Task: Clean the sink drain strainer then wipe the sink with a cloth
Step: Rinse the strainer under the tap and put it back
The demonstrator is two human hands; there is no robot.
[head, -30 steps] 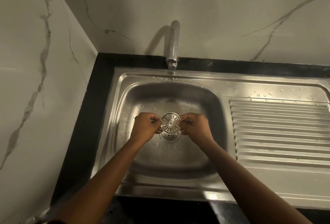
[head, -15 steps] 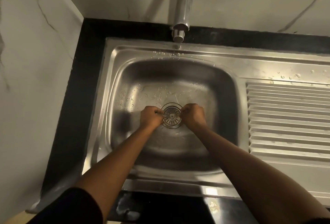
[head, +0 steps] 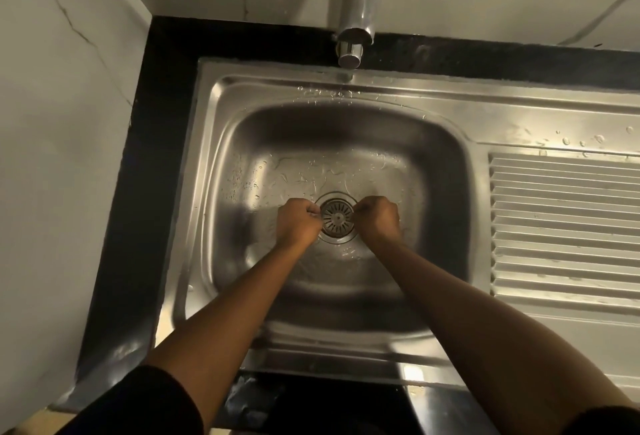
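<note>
The drain strainer [head: 337, 219] sits in the drain opening at the centre of the sink [head: 450, 192] basin floor, slotted face up, a small hub at its middle. The left hand [head: 298, 223] is curled closed at the strainer's left edge; the right hand [head: 377, 218] is curled closed at its right edge. Each appears to pinch the rim, or a thin wire at the rim, between thumb and forefinger. The contact point is too small to resolve, so whether the pinch grips the strainer itself is uncertain.

Handling properties, as judged from appearance:
- Thin pressed metal: light and stiff. It will not flex under a pinch.
- Wet surface. Droplets cover the basin floor around the drain, so the rim is likely slippery.
- Not fragile, but the slot edges may be sharp.

Where to take hold:
- Grip the outer rim at two opposite points, as the hands are now placed, or grip the centre hub.
- Lift straight up. A tilted lift is likely to jam the strainer in its seat.

The tap [head: 355, 18] spout hangs above the basin's far edge. The ribbed drainboard [head: 564, 223] lies to the right. No cloth is in view.
</note>
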